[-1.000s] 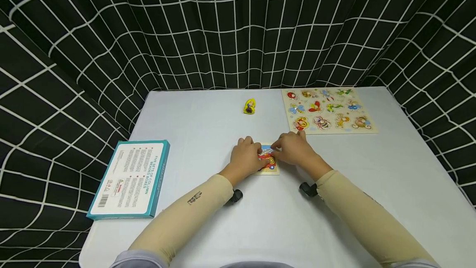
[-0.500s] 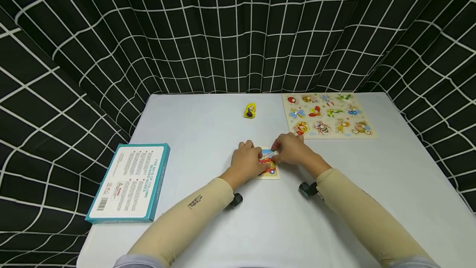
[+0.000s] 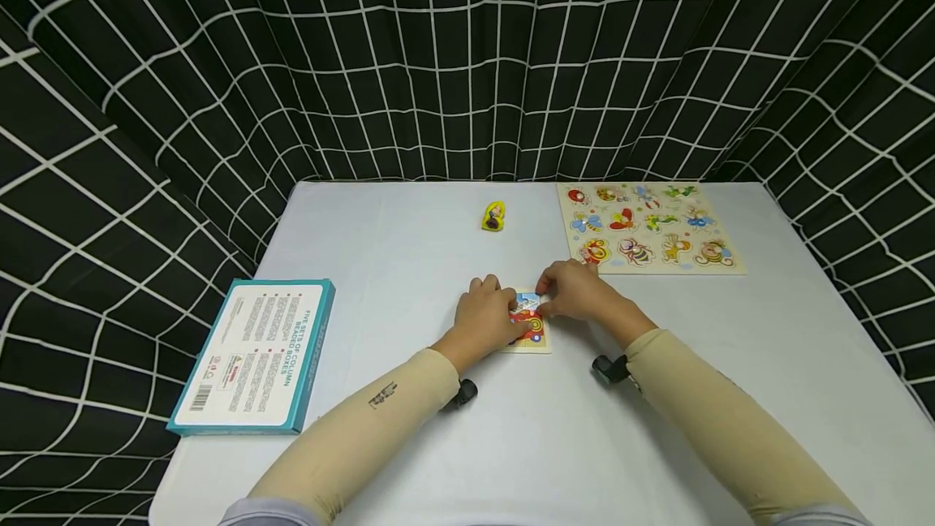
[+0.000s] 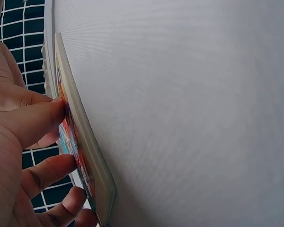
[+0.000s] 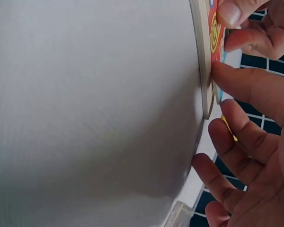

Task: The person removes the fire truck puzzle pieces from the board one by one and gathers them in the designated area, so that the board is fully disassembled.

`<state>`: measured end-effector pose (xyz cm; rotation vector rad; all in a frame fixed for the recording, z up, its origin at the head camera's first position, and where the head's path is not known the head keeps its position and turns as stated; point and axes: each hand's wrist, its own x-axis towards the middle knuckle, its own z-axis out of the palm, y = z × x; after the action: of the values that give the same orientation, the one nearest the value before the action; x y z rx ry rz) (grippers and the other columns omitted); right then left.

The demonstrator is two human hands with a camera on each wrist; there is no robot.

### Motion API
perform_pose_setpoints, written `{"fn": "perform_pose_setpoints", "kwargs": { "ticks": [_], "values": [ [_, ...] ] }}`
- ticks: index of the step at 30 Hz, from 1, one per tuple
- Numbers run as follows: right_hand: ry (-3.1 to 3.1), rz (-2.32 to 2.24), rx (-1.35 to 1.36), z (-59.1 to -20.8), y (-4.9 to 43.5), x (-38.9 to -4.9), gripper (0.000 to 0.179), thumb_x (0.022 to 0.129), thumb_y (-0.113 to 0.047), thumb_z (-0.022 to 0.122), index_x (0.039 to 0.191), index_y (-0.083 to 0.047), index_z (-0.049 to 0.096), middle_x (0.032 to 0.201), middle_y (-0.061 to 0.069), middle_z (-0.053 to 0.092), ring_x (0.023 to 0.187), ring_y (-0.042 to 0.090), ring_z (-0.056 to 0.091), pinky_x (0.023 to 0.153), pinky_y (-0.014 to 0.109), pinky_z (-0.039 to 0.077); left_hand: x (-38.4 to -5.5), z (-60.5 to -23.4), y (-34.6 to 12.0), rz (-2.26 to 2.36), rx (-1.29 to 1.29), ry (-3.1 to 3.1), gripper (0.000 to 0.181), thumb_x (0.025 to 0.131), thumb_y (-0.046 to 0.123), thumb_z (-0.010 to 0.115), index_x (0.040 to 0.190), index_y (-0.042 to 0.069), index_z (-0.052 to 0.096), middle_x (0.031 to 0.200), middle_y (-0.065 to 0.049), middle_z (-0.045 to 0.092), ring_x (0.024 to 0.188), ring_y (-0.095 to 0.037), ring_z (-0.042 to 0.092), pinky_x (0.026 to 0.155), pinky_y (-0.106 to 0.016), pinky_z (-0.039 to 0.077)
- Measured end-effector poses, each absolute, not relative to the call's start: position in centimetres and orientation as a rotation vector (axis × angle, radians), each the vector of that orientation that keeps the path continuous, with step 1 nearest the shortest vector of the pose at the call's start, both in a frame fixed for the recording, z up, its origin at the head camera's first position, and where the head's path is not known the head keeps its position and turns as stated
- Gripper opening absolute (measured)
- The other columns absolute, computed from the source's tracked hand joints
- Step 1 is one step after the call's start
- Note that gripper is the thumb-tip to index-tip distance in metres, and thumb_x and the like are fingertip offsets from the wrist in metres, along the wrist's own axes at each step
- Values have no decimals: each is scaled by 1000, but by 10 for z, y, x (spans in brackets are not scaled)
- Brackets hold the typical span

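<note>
A small jigsaw puzzle (image 3: 536, 345) in a wooden board, with a red vehicle picture, lies in the middle of the table. My left hand (image 3: 482, 316) holds it at its left side, thumb (image 4: 49, 116) on the red part and bent fingers further up the face. At the upper right corner my right hand (image 3: 577, 291) pinches a blue-and-white puzzle piece (image 3: 527, 301) between thumb and index finger. In the right wrist view the piece's edge (image 5: 219, 94) stands slightly off the board. The right hand's other fingers are spread beside the board. My left hand hides the puzzle's left part.
A yellow figure-shaped piece (image 3: 493, 216) lies behind the puzzle. A wooden peg board with insect pictures (image 3: 650, 227) lies at the back right. A teal-and-white box (image 3: 252, 355) lies at the left. Black grid curtains (image 3: 453, 63) surround the white table (image 3: 540, 445).
The blue-and-white piece has shifted and turned slightly under my right fingers and now looks more level with the board. My left hand keeps its place. The head view has tilted a little.
</note>
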<state>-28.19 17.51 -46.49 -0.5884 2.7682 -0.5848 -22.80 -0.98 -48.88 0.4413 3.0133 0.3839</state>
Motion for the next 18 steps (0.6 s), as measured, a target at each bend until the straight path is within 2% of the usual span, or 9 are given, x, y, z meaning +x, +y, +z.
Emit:
{"fn": "perform_pose_setpoints", "kwargs": {
  "ticks": [9, 15, 18],
  "values": [
    [2800, -484, -731, -471, 180, -286, 29, 75, -32, 86, 97, -15, 77, 90, -5, 67, 93, 20, 53, 87, 48, 29, -229, -491, -10, 374, 443, 3013, 45, 82, 61, 69, 104, 22, 69, 98, 0, 48, 88, -18, 40, 67, -30, 38],
    [2840, -390, -805, -471, 180, -282, 15, 78, -31, 83, 88, -20, 80, 92, -4, 70, 96, 24, 56, 90, 56, 29, -228, -493, -9, 381, 446, 3024, 43, 82, 60, 69, 102, 22, 68, 96, 1, 47, 87, -18, 40, 66, -30, 37],
    [2866, -358, -811, -470, 179, -279, 17, 79, -32, 82, 90, -19, 80, 94, -3, 70, 98, 25, 58, 94, 60, 25, -228, -492, -9, 380, 439, 3031, 42, 82, 60, 69, 101, 22, 68, 96, 1, 46, 87, -18, 40, 66, -30, 37]
  ]
}}
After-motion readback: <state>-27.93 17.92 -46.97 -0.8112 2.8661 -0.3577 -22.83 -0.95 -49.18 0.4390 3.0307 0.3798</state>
